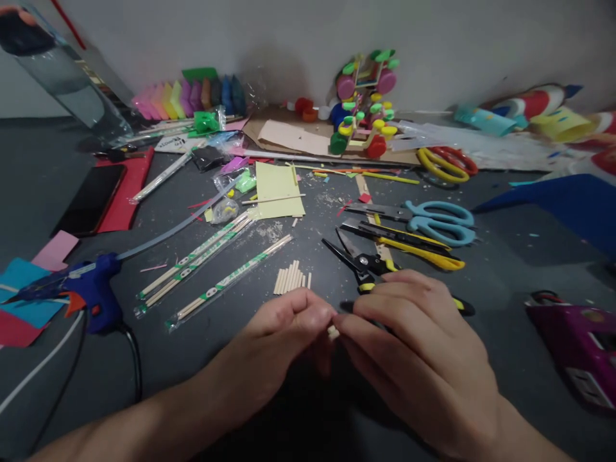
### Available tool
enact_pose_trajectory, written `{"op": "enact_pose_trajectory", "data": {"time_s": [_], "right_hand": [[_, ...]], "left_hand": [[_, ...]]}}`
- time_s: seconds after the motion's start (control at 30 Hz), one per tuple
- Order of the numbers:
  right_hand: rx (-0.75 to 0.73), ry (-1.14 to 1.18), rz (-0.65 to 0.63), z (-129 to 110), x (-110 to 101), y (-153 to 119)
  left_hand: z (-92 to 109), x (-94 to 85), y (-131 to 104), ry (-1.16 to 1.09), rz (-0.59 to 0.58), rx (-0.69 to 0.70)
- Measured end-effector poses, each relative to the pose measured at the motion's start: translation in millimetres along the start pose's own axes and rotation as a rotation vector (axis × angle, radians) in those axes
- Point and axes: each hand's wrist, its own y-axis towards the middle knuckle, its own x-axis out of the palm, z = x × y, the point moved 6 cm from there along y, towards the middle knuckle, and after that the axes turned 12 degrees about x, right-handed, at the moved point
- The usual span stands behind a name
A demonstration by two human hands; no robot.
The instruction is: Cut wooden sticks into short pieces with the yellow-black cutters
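My left hand (289, 333) and my right hand (418, 340) meet at their fingertips, low in the middle of the view. Both are closed around short wooden stick pieces (333, 332), whose pale ends peek out between the fingers; how many there are is hidden. Just beyond my left hand lies a row of cut wooden stick pieces (290, 277) on the dark table. Pliers (360, 263) with black and yellow handles lie behind my right hand, partly covered by it. Wrapped chopsticks (231, 279) rest further left, in green-and-white printed sleeves.
A blue glue gun (101, 295) with cables lies at left. Blue scissors (433, 221) and a yellow cutter (409, 240) are right of centre. A phone (91, 199), yellow paper (276, 186), small wheeled models (366, 122) and a water bottle (67, 83) stand further back. A purple device (572, 346) is at right.
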Motion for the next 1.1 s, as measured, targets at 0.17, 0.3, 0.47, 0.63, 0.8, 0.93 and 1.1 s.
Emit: {"op": "enact_pose_trajectory", "data": {"time_s": [0.17,0.3,0.47,0.63,0.8,0.93,1.1], "right_hand": [[-0.018,0.015,-0.002,4,-3,-5],[-0.064,0.003,-0.079,5,0,-6],[-0.007,0.05,-0.054,10,-5,-6],[0.552,0.517,-0.07,38,0,-6],[0.857,1.05,-0.439,35,31,-11],[0.933,1.139,-0.471,36,36,-13],[0.96,1.198,-0.519,36,39,-16]], "left_hand": [[-3,3.5,2,-0.061,-0.187,-0.134],[-11,7.4,-2,-0.188,-0.274,-0.302],[-12,5.5,2,-0.214,-0.212,-0.283],[-7,5.3,0,-0.063,-0.16,-0.176],[-5,8.1,-5,0.109,-0.17,-0.144],[-2,12.1,-8,0.103,-0.203,-0.151],[0,11.7,-8,0.154,-0.204,-0.101]]}}
